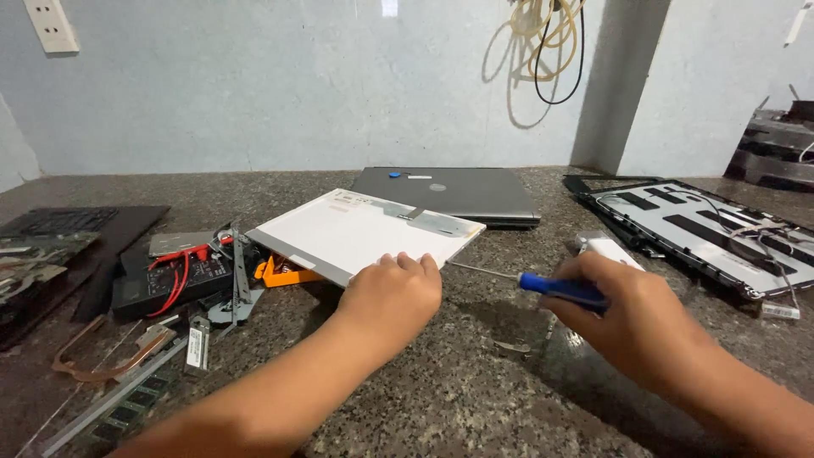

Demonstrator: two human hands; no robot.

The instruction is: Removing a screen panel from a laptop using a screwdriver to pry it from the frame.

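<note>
Gripping panel (pixel 360 233) edge, left hand (pixel 392 297), screwdriver (pixel 543 284) angled

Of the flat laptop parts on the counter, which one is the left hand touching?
The left hand rests on the white screen panel, the only pale, raised one; the closed grey laptop behind lies untouched.

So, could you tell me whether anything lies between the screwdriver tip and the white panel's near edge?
Nothing visible does. The screwdriver in the right hand points its shaft over bare countertop toward the panel, whose near edge the left hand grips.
</note>
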